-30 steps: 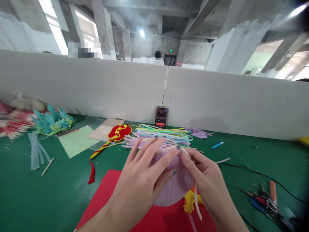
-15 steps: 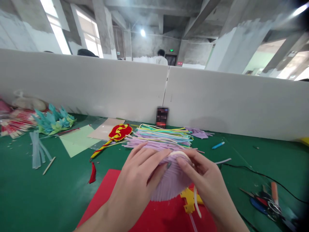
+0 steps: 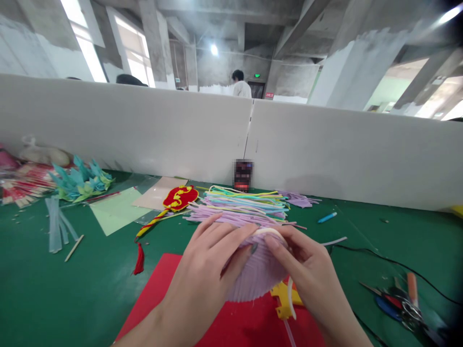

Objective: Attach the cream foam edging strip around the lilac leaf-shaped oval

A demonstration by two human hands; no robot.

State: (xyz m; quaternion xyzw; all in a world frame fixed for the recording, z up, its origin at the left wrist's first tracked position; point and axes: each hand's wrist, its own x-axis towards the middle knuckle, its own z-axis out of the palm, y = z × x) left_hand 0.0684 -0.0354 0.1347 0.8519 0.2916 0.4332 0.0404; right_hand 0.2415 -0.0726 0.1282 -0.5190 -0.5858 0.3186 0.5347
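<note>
Between both hands is a rounded lilac panel [image 3: 256, 279] made of fuzzy pipe cleaners laid side by side. My left hand [image 3: 202, 270] grips it from the left, thumb on the near face and fingers over the far side. A cream pipe cleaner [image 3: 271, 232] runs along the panel's top edge, its loose end hanging below my right hand [image 3: 311, 272]. The right thumb and fingers pinch the cream pipe cleaner against that edge. Under the hands lies a red board [image 3: 217, 327], with a yellow glue gun [image 3: 284, 306] on it, partly covered by the right hand.
Behind the hands lies a pile of coloured pipe cleaners [image 3: 249, 202]. A red-and-yellow fan [image 3: 180, 198] with a tassel is to the left. At right are pliers and scissors [image 3: 398, 301], a black cable [image 3: 390, 262] and a blue pen [image 3: 327, 218]. A white partition [image 3: 162, 130] closes the back.
The loose end of the cream pipe cleaner has shifted slightly up and left. Both hands keep nearly the same hold on the panel.
</note>
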